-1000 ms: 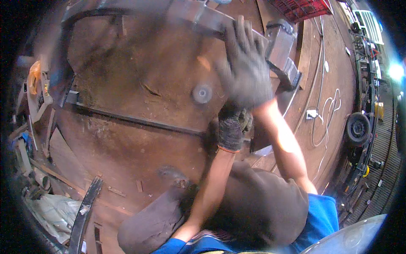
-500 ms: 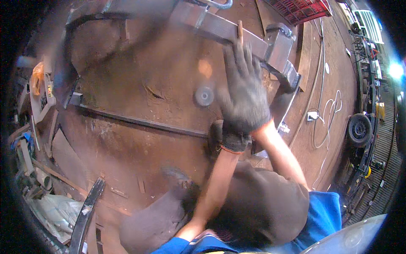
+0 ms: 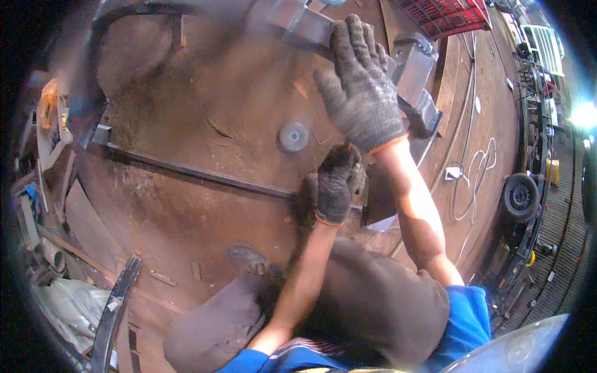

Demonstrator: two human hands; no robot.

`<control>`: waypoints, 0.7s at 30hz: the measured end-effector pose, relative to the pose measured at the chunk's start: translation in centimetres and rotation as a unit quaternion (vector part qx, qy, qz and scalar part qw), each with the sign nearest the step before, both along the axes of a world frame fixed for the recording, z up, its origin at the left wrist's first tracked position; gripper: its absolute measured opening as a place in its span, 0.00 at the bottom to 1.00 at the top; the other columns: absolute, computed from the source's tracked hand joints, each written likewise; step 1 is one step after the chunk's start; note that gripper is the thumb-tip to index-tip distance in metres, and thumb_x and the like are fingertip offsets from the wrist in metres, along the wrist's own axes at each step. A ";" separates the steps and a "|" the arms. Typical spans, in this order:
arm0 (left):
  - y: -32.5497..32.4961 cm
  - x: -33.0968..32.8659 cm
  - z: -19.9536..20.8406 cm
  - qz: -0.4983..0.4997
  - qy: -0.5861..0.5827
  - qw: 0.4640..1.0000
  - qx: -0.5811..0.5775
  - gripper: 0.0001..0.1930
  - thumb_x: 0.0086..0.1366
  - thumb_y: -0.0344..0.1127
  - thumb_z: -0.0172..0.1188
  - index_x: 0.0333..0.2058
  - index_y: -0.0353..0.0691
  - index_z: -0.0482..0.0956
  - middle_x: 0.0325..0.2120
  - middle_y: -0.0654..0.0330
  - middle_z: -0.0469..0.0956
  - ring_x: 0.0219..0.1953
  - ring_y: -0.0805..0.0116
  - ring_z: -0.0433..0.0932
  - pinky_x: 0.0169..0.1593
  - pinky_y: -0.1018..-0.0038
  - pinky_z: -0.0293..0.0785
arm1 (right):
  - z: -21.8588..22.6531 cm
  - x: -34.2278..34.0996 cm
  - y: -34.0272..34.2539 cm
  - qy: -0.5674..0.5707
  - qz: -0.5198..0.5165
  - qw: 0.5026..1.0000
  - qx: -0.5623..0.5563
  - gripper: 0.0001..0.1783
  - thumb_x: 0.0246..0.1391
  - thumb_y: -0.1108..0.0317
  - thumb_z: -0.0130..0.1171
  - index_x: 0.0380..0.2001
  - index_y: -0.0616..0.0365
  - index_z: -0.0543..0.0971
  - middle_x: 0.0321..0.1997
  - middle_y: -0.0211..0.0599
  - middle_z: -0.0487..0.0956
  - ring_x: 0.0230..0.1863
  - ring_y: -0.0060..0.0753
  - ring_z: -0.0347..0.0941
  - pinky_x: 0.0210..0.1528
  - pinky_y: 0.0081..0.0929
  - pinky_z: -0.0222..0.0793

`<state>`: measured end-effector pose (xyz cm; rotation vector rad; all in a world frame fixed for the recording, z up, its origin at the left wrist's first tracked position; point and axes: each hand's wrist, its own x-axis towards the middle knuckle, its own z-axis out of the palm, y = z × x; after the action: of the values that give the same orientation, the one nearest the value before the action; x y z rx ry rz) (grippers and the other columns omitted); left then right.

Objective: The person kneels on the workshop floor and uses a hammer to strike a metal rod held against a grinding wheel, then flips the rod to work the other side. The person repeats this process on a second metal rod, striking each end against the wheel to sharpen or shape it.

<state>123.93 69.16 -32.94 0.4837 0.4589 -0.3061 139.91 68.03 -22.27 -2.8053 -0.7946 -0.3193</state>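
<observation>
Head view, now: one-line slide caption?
Gloved right hand open in front of a metal beam, gloved left hand curled near a round grey disc.

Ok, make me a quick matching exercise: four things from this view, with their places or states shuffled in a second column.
Things:
1. Left hand
2. Right hand
3. Red crate
4. Round grey disc

Places or states:
A. At the top edge of the view, right of centre
B. Gloved, fingers curled
C. On the brown floor, left of both hands
D. Gloved, open, thumb apart

Pairs: 1-B, 2-D, 3-A, 4-C
</observation>
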 end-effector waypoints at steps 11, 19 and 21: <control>1.7 0.7 4.2 -0.114 -0.074 0.948 0.289 0.27 0.68 0.46 0.51 0.63 0.42 0.64 0.60 0.52 0.67 0.61 0.62 0.67 0.64 0.64 0.60 | 0.4 -0.4 -0.1 0.028 0.016 0.999 -0.002 0.40 0.61 0.50 0.45 0.66 0.71 0.58 0.72 0.68 0.49 0.73 0.67 0.47 0.73 0.51 0.42; 2.3 -0.2 -0.3 -0.074 -0.107 0.947 0.294 0.22 0.69 0.38 0.53 0.60 0.40 0.67 0.57 0.53 0.70 0.57 0.61 0.69 0.60 0.63 0.63 | -0.1 -1.0 0.2 -0.027 0.044 0.998 -0.030 0.39 0.59 0.50 0.46 0.65 0.69 0.61 0.69 0.67 0.58 0.71 0.67 0.50 0.71 0.53 0.44; 0.4 0.3 -0.6 -0.051 -0.127 0.945 0.297 0.22 0.70 0.40 0.53 0.59 0.42 0.69 0.47 0.57 0.76 0.45 0.63 0.76 0.46 0.66 0.73 | 1.4 0.7 -0.6 -0.043 0.037 0.997 -0.049 0.39 0.59 0.50 0.47 0.65 0.69 0.61 0.68 0.67 0.59 0.71 0.67 0.51 0.71 0.53 0.44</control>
<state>124.25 69.57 -33.53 1.1251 0.2663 -0.1950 140.65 67.47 -20.88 -2.8608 -0.9557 -0.4007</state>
